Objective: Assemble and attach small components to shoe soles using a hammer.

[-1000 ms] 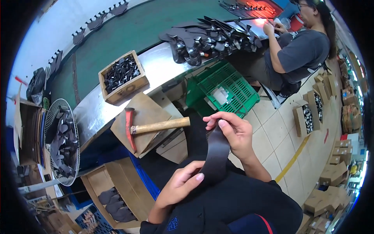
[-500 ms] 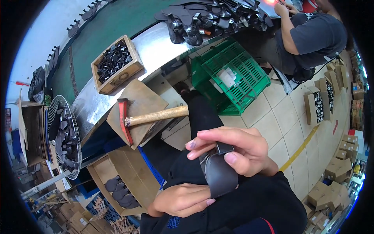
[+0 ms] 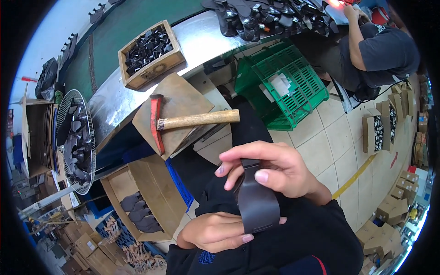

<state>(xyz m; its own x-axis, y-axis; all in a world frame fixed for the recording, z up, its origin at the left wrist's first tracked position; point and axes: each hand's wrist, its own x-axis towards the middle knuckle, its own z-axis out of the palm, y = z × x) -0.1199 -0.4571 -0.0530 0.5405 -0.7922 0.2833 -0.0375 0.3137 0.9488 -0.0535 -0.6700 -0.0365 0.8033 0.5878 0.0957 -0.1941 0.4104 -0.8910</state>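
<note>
Between my two hands is a dark brown, curved shoe sole (image 3: pixel 259 206) with a small black heel block (image 3: pixel 250 163) at its narrow far end. My right hand (image 3: pixel 286 172) pinches that end between thumb and fingers. Lower down, my left hand (image 3: pixel 213 233) grips the wide near end, with some fingers hidden behind it. A hammer (image 3: pixel 197 120) with a red head and wooden handle lies beyond my hands on a worn brown block (image 3: pixel 176 91), its handle jutting past the edge.
A wooden box (image 3: pixel 153 73) of small black pieces stands on the metal bench edge. Dark heeled soles (image 3: pixel 270 18) are piled farther along. A wire basket (image 3: pixel 94 151) and a carton (image 3: pixel 160 188) hold more. A green crate (image 3: pixel 293 87) stands near a seated co-worker (image 3: pixel 385 55).
The sole has turned in my hands, so its broad face shows more, and my right hand has shifted slightly left. The surroundings have shifted in view as my head moved.
</note>
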